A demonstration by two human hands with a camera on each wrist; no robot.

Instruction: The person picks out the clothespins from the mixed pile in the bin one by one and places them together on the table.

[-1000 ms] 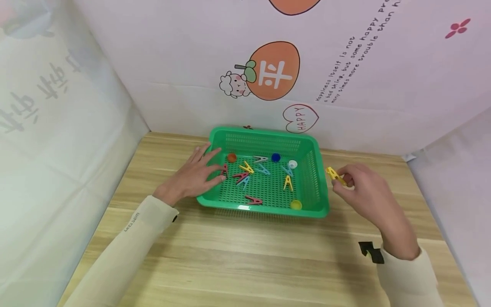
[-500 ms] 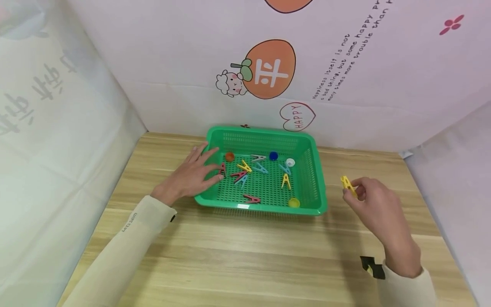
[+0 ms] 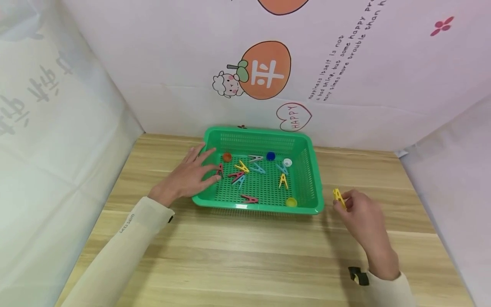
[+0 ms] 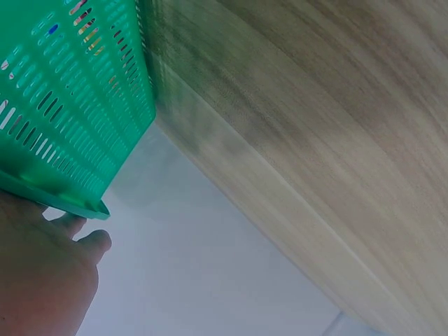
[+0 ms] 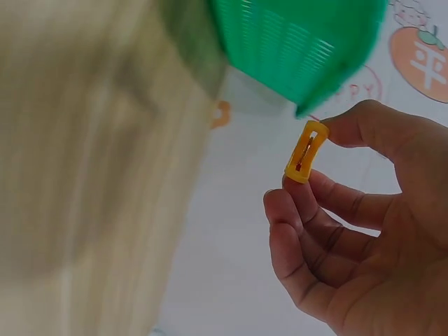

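A green plastic basket [image 3: 264, 209] stands on the wooden table. My left hand [image 3: 188, 177] rests over its left rim with fingers spread, the fingertips reaching inside near a red clothespin [image 3: 220, 169]. In the left wrist view, part of the left hand [image 4: 45, 269] shows at the basket's rim. Just right of the basket, my right hand [image 3: 364, 217] pinches a yellow clothespin [image 3: 339, 198] between thumb and fingers, above the table. The right wrist view shows this clothespin [image 5: 306, 150] from its end. Several other clothespins lie on the basket floor, among them a yellow one [image 3: 283, 181].
Small round caps lie in the basket: orange [image 3: 227, 157], blue [image 3: 270, 156], white [image 3: 287, 162] and yellow [image 3: 291, 201]. A printed white cloth [image 3: 184, 64] hangs right behind the basket, with more cloth at both sides. The wooden tabletop [image 3: 245, 256] extends in front.
My right hand has moved away from the basket's right rim and nearer to me, still pinching the yellow clothespin. The left hand stays at the rim. The head view has shifted slightly.
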